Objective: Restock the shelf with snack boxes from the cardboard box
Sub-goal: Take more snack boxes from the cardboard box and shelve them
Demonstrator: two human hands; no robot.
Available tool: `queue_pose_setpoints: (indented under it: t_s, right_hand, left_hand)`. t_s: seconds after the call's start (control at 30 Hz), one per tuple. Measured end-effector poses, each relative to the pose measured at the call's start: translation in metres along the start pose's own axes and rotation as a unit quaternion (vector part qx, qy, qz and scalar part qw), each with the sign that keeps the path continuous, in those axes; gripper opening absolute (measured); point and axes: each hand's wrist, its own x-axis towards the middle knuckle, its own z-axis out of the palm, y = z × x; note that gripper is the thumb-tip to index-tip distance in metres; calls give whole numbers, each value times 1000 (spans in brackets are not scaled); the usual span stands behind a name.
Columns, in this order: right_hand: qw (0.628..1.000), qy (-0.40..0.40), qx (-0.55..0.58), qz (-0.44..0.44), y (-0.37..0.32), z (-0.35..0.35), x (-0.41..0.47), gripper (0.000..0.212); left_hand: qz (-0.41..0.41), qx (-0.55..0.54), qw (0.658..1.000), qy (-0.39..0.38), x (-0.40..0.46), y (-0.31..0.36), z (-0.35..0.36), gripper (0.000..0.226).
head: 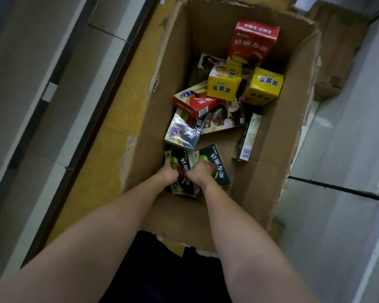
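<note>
A tall open cardboard box [271, 136] stands on the floor below me, with several snack boxes lying loose at its bottom. Both my arms reach down into it. My left hand [168, 173] grips a dark green snack box [185, 159] at the near left of the pile. My right hand [200, 174] grips a second dark green snack box [219, 166] beside it. Further in lie a purple box [184, 132], a red box [195, 103], two yellow boxes [223, 85] and a tall red box [253, 41].
A narrow white-and-dark box [247, 138] leans against the carton's right wall. A flattened yellow cardboard sheet [123, 110] lies under the carton on the left. Grey floor tiles [337, 215] surround it, and another brown carton [337, 51] sits at the upper right.
</note>
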Motion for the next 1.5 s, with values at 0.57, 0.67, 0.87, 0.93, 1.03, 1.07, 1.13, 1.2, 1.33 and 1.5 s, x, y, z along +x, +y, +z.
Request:
queue_pose_setpoints:
  t_s: [0.57, 0.67, 0.87, 0.93, 1.03, 1.07, 1.13, 1.2, 1.33, 1.5]
  right_hand:
    - [992, 105, 15, -69, -14, -7, -102, 47]
    - [986, 124, -12, -109, -26, -9, -140, 50]
    - [959, 204, -52, -187, -59, -13, -229, 43]
    - [944, 234, -85, -215, -74, -10, -261, 45]
    - [922, 267, -118, -254, -103, -4, -309, 45]
    - [914, 277, -127, -267, -113, 0, -324, 45]
    - [901, 286, -145, -294, -131, 13, -351, 44]
    - [890, 291, -152, -317, -150, 30, -373, 46]
    - [863, 275, -192, -378, -188, 80, -414, 41]
    - [843, 212, -217, -443, -228, 167, -443, 35]
  left_hand:
    - [41, -222, 974, 8, -77, 17, -19, 51]
    - [79, -167, 982, 30, -104, 14, -43, 53]
    - [208, -72, 973, 72, -204, 29, -92, 46]
    - [249, -55, 963, 88, -234, 28, -110, 43]
    - [291, -56, 946, 129, -284, 20, -143, 34]
    - [301, -63, 942, 137, -298, 15, -155, 31]
    - [318, -85, 933, 147, -323, 2, -179, 22]
    - [324, -117, 923, 173, -343, -15, -204, 22]
    - [323, -160, 900, 243, -372, -66, -256, 18]
    - [290, -237, 868, 325, -389, -154, -317, 21]
